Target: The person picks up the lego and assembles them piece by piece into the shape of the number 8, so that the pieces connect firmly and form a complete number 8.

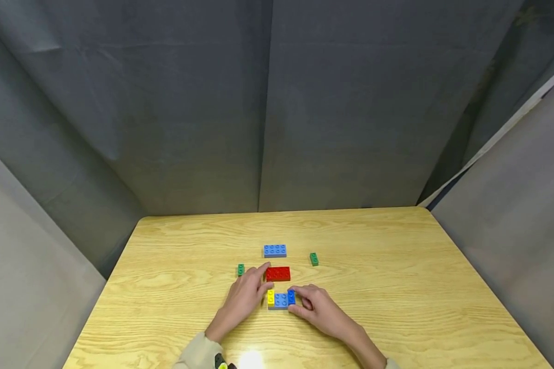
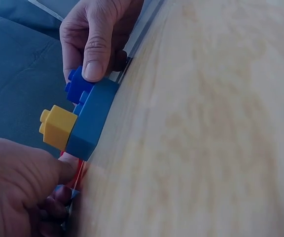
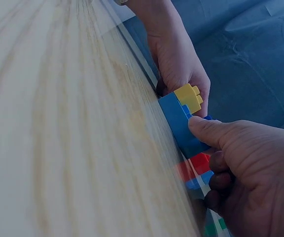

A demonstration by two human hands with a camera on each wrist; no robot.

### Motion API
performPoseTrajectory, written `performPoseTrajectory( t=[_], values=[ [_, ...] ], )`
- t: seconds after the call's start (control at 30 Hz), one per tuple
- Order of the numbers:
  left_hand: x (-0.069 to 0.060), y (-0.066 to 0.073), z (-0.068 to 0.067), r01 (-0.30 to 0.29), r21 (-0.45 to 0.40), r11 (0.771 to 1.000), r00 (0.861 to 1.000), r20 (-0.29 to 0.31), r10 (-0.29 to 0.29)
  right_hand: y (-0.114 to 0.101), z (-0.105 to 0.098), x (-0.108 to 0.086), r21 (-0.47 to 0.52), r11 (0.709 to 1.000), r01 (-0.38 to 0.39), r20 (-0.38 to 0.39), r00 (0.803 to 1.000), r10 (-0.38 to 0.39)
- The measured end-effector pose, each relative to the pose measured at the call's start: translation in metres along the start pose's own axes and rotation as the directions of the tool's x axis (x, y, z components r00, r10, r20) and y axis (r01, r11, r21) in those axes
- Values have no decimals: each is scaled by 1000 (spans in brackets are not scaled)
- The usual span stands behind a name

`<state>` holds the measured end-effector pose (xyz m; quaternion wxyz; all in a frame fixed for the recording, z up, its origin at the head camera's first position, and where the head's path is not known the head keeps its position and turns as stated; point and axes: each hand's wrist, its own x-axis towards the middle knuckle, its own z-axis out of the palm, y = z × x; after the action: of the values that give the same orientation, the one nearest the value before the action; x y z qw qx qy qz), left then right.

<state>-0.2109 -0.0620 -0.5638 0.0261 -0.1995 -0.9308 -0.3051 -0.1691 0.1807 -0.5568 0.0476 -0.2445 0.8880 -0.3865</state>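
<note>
On the near part of the table lies a light blue brick (image 1: 280, 302), with a yellow brick (image 1: 271, 298) on its left end and a small dark blue brick (image 1: 291, 296) on its right end. My right hand (image 1: 322, 312) pinches the dark blue brick between thumb and index finger. Just beyond is a red brick (image 1: 279, 274); my left hand (image 1: 243, 296) has its index finger and thumb on the far and near sides of its left end. In the left wrist view the thumb partly hides the red brick (image 2: 78, 170).
A second light blue brick (image 1: 275, 250) lies farther back. One green brick (image 1: 314, 259) is at the right, another green brick (image 1: 241, 269) just beyond the left hand. The wooden table (image 1: 397, 287) ends at grey curtains (image 1: 203, 128).
</note>
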Motion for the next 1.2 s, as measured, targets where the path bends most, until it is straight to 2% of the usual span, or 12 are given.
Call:
performPoseTrajectory(
  t=[0.17,0.57,0.9,1.2],
  values=[
    [2,2,-1,-18,29,999,1000,-19,18,0,-1,3,-5,1000,5,-12,1000,-5],
    [4,1,1,3,50,999,999,-34,-1,1,-2,3,-3,1000,-4,-24,1000,4],
    [5,1,1,30,30,999,999,-32,-29,2,-2,3,-1,1000,-10,-26,1000,9],
    [2,2,1,32,28,999,999,-27,-31,3,-1,3,3,1000,-17,-18,1000,17]
  ],
)
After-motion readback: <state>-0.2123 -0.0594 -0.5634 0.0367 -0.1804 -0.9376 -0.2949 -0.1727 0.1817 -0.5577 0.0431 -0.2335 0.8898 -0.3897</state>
